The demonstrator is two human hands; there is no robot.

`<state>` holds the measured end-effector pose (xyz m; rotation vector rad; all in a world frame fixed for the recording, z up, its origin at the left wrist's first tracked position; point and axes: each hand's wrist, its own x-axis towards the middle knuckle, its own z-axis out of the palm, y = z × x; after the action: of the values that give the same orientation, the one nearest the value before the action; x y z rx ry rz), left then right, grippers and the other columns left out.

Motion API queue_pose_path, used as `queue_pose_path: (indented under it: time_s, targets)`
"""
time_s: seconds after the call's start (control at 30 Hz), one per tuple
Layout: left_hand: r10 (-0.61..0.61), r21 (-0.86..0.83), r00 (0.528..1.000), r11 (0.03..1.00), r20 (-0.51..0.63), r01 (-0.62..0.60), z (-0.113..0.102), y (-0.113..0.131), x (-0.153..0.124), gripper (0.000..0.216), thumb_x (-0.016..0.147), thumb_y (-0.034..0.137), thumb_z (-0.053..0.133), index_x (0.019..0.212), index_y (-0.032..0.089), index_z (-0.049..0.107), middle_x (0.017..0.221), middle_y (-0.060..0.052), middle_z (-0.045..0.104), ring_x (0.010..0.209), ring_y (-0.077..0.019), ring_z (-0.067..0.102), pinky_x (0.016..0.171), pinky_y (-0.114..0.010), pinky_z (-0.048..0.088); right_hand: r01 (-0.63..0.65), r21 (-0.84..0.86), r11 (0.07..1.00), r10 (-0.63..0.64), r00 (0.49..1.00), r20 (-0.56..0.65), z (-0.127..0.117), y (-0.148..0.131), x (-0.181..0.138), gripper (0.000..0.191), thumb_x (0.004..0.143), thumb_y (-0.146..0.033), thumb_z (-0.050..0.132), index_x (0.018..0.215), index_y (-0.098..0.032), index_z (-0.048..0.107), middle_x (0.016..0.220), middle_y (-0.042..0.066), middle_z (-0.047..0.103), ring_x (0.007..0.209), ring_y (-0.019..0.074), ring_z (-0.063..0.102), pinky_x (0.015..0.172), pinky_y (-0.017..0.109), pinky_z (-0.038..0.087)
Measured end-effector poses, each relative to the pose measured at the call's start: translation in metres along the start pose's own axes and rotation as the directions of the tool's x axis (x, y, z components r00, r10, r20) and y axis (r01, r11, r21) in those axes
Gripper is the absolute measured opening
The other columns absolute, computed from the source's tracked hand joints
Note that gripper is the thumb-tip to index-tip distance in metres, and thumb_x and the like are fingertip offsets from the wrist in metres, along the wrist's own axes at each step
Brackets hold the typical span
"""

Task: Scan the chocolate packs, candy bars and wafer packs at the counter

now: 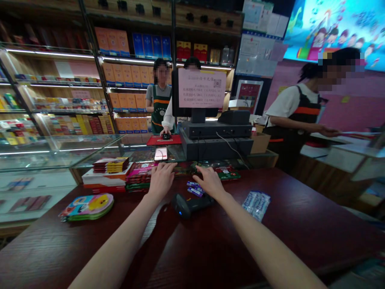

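Note:
My left hand [161, 178] reaches out over the counter, fingers stretched forward and holding nothing that I can see. It is beside a stack of pink and red packets [140, 175], whose right end it partly hides. My right hand [210, 181] has its fingers apart, with the thumb and fingers near several small purple packets [195, 188]. Whether it touches them I cannot tell. Below the hands lies a black barcode scanner [183, 206] with a small blue light; its handle runs toward my right wrist. Green and red packets [227, 172] lie just beyond the right hand.
Blue-white sachets [257, 204] lie right on the wooden counter [270, 249]. Colourful cartoon-printed items [88, 206] and a white-orange box [104, 178] are left. A register [216, 134] stands ahead, near a phone [161, 154]. A person's hand [165, 131] rests on a mouse; other people stand nearby.

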<state>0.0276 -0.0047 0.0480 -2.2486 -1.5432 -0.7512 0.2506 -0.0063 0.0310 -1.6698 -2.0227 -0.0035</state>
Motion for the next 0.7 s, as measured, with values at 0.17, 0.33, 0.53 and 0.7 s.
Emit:
queue_pose_path:
  time_s: [0.17, 0.33, 0.53, 0.7]
  targets:
    - [0.070, -0.015, 0.993, 0.998, 0.092, -0.069, 0.012, 0.018, 0.015, 0.043, 0.095, 0.020, 0.050, 0.136, 0.027, 0.058, 0.132, -0.005, 0.068, 0.121, -0.0281, 0.053, 0.097, -0.045, 0.040, -0.037, -0.009, 0.999, 0.037, 0.999, -0.030, -0.007, 0.028, -0.008, 0.051, 0.097, -0.040, 0.056, 0.145, -0.021, 0.054, 0.133, 0.007, 0.068, 0.121, 0.0266, 0.053, 0.101, 0.038, 0.041]
    - [0.132, -0.033, 0.981, 0.991, 0.145, -0.128, 0.023, 0.035, 0.028, 0.042, 0.094, 0.022, 0.052, 0.135, 0.028, 0.059, 0.132, -0.005, 0.067, 0.122, -0.0292, 0.053, 0.097, -0.045, 0.040, -0.091, -0.038, 0.995, 0.090, 0.995, -0.035, -0.013, 0.056, -0.013, 0.051, 0.096, -0.040, 0.057, 0.143, -0.020, 0.056, 0.132, 0.007, 0.068, 0.121, 0.0270, 0.054, 0.103, 0.038, 0.041]
    - [0.194, -0.063, 0.963, 0.981, 0.189, -0.185, 0.037, 0.056, 0.040, 0.042, 0.092, 0.021, 0.054, 0.133, 0.028, 0.060, 0.132, -0.005, 0.067, 0.122, -0.0293, 0.053, 0.099, -0.045, 0.039, -0.161, -0.062, 0.985, 0.157, 0.986, -0.057, -0.021, 0.084, -0.021, 0.049, 0.096, -0.039, 0.057, 0.142, -0.023, 0.057, 0.130, 0.006, 0.069, 0.119, 0.0265, 0.056, 0.100, 0.039, 0.042]
    - [0.238, -0.094, 0.945, 0.970, 0.224, -0.222, 0.050, 0.076, 0.047, 0.045, 0.089, 0.021, 0.059, 0.133, 0.030, 0.059, 0.132, -0.005, 0.067, 0.124, -0.0299, 0.052, 0.099, -0.045, 0.038, -0.219, -0.092, 0.971, 0.216, 0.976, -0.041, -0.027, 0.106, -0.025, 0.046, 0.097, -0.039, 0.055, 0.141, -0.026, 0.057, 0.134, 0.006, 0.067, 0.121, 0.0269, 0.054, 0.097, 0.039, 0.043]
